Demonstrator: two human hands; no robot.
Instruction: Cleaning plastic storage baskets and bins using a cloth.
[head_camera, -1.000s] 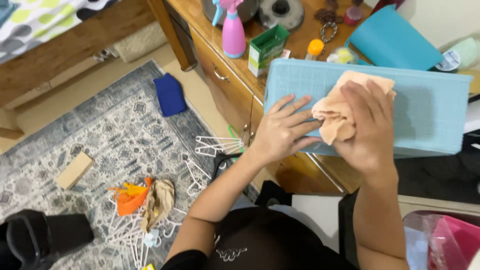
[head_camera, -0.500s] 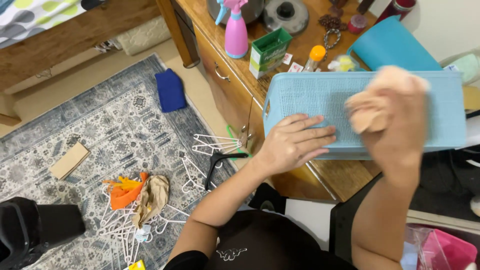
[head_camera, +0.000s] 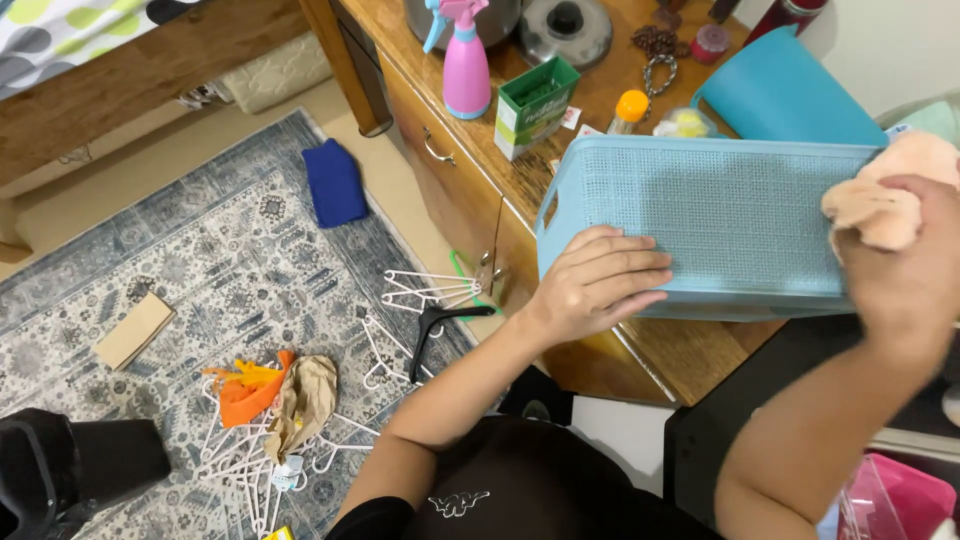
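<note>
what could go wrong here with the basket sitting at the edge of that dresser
The blue basket lies near the dresser's front edge, steadied only by the left hand; a hard push from the right hand with the peach cloth might slide it off. It could also bump the orange-capped bottle and green box behind it. Hangers on the rug look like a trip hazard.

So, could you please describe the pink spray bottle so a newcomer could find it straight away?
Start at the wooden dresser along the right. Near its far end, left of the green box, stands the spray bottle. It alone is pink with a light blue trigger.
</note>
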